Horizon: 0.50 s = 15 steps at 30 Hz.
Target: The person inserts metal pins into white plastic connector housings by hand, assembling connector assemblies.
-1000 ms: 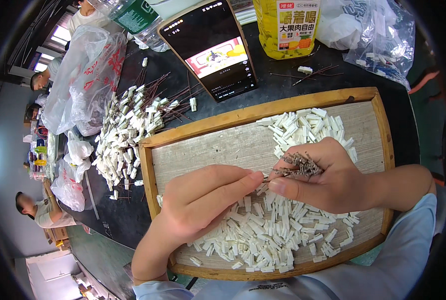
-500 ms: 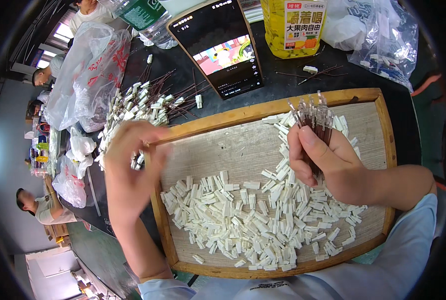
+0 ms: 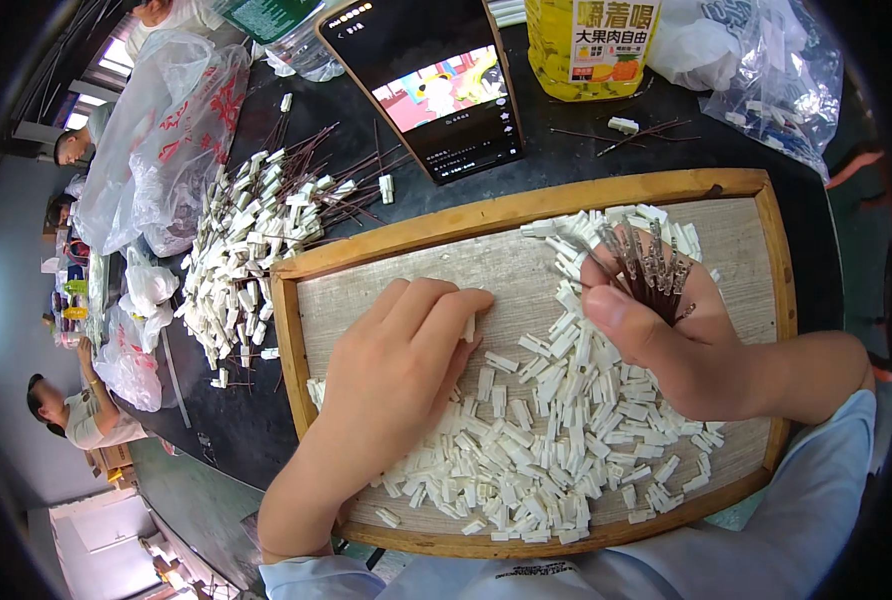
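Observation:
Over the left part of a wood-framed tray (image 3: 526,212) is my left hand (image 3: 391,355), palm down. Its thumb and forefinger pinch a small white plastic connector housing (image 3: 469,327), mostly hidden by the fingers. Loose white connector housings (image 3: 526,470) lie heaped across the tray's middle and near side. My right hand (image 3: 691,355), above the tray's right side, is closed round a bundle of thin dark brown wires (image 3: 656,275). Their silvery crimped metal ends point up and fan out past the thumb; the lower part of the bundle is hidden in the palm.
Left of the tray, a pile of wires with white housings (image 3: 246,240) lies on the black table (image 3: 236,420). Behind the tray stand a propped phone (image 3: 431,90) and a bottle of yellow drink (image 3: 586,50). Plastic bags (image 3: 166,140) lie far left. People sit beyond.
My left hand has come right from the tray's left edge, over the tray, and now pinches a housing. My right hand has tipped slightly, its wire ends spreading more to the right.

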### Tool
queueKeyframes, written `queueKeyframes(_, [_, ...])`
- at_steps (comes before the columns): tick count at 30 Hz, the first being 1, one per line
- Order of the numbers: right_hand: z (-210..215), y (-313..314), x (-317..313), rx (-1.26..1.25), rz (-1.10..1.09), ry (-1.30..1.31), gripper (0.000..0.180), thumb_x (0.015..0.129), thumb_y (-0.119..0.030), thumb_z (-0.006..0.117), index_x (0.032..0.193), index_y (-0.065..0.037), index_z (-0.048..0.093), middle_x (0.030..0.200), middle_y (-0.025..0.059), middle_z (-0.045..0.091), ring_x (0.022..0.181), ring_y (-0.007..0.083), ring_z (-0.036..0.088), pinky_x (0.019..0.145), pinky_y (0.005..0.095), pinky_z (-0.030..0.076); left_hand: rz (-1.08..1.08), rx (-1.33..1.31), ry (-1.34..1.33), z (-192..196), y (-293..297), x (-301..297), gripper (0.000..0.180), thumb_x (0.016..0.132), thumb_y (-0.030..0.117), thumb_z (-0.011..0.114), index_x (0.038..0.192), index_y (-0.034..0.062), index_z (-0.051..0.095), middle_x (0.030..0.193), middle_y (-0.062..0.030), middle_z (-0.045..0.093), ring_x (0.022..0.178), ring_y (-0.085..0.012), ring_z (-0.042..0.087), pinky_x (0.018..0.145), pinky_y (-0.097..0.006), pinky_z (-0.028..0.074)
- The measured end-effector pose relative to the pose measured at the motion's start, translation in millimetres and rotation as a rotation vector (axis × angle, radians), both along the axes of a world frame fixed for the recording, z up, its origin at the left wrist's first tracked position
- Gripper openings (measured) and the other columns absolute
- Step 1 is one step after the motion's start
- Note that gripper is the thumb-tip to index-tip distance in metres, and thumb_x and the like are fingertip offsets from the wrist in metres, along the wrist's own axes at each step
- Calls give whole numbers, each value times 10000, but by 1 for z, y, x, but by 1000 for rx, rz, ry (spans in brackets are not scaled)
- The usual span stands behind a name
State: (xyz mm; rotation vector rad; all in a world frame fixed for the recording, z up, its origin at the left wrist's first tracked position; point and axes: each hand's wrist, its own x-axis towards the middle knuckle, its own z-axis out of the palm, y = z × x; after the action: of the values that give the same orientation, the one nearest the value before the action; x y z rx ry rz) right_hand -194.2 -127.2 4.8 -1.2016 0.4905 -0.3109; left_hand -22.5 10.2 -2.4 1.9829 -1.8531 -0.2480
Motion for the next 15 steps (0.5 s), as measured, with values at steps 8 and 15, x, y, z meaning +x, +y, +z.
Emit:
queueKeyframes(8, [0,-8,-7,-75,203,135,154,886,-186,617,913,-37,589,703,-67,503,617,-13,403,517,168,317,9,-97,261,6,-1,5,238,727,-25,695,953,34,653,893,-109,653,766,-174,608,643,-280,457])
queueKeyframes(15, [-1,-6,-8,-115,240,90,77,860,-72,618,855,2,601,700,-11,579,617,5,478,523,173,358,77,-209,1179,5,9,-3,267,779,-63,662,1044,-47,632,965,-148,669,874,-179,645,777,-281,510])
